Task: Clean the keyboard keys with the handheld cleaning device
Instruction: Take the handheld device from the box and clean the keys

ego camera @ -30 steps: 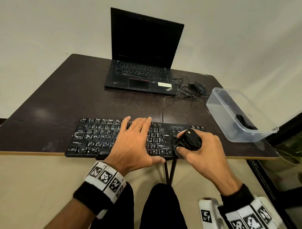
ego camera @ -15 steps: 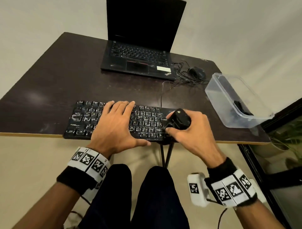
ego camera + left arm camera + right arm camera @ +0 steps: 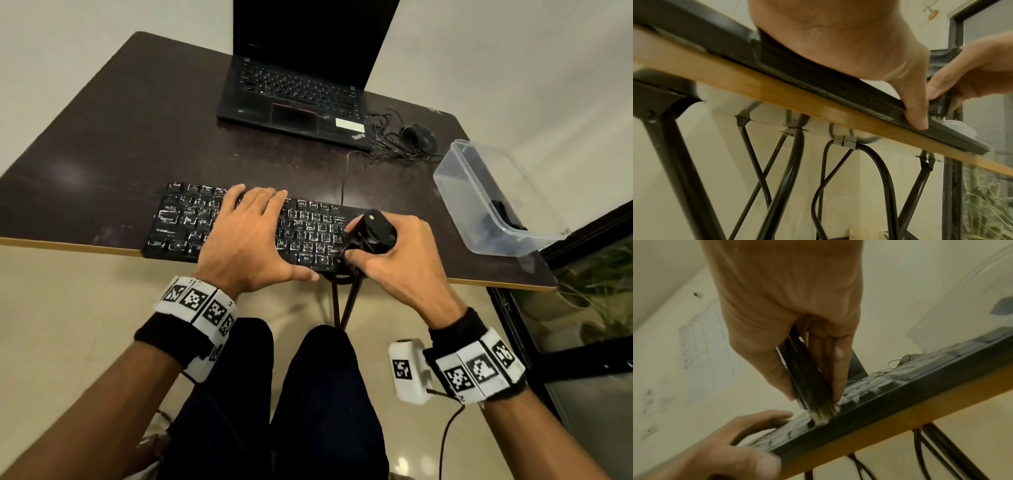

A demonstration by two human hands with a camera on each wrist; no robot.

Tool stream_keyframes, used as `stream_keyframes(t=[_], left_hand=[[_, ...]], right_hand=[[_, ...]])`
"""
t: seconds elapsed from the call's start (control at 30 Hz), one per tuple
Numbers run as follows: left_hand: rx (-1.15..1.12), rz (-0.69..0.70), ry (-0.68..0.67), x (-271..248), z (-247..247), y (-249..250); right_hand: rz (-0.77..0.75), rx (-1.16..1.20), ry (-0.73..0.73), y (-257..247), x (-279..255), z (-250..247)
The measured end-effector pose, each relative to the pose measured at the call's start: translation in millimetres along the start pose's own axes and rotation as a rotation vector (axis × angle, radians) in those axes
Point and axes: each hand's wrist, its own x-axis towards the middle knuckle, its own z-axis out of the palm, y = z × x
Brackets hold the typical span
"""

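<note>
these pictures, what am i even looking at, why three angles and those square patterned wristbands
A person wears three cameras: one on the head, one on each wrist, mounted on those patterned bands. The head view looks down at a dark table with a black keyboard, a laptop, a mouse and a clear plastic tub. The left hand lies flat on the keyboard. The right hand grips a black cleaning device; the right wrist view shows its bristles on the keys.
</note>
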Motion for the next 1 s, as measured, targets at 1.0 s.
stream_keyframes(t=[1.0], left_hand=[[0.003,-0.006,-0.006,-0.3,2.1,-1.5]], right_hand=[[0.018,-0.017,-0.005,-3.1,18.8,1.0]])
